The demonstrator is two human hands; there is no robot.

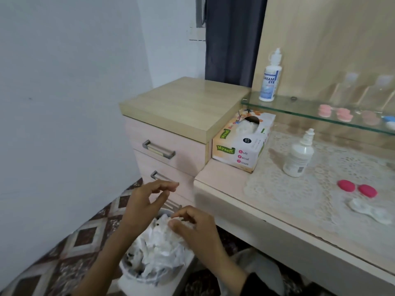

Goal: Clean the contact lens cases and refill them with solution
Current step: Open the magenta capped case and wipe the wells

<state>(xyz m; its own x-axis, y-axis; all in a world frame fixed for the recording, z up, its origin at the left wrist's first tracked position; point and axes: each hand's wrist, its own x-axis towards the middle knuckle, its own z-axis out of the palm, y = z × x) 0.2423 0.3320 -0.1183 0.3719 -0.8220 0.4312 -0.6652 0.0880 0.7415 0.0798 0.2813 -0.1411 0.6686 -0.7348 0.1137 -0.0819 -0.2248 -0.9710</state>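
Bin (136, 276) on floor, tissues (158, 242) in it, front-left of surface (220, 176). Drawer unit (171, 146) behind bin, left of surface. On surface: tissue box (239, 144) against drawer unit, bottle (298, 155) right of it, two caps (346, 185) and lens case (369, 212) further right-front. Glass shelf (299, 108) above: second bottle (269, 82) left end, spare cases (343, 113) right.

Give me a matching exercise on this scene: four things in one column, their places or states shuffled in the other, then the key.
Column one
1. Dream Eye bottle
2. tissue box
3. pink caps
4. right hand

Column two
A. on the lace mat, beside the white lens case
B. grips crumpled tissue over the bin
C. stands on the glass shelf
D. against the drawer unit

Pairs: 1-C, 2-D, 3-A, 4-B.
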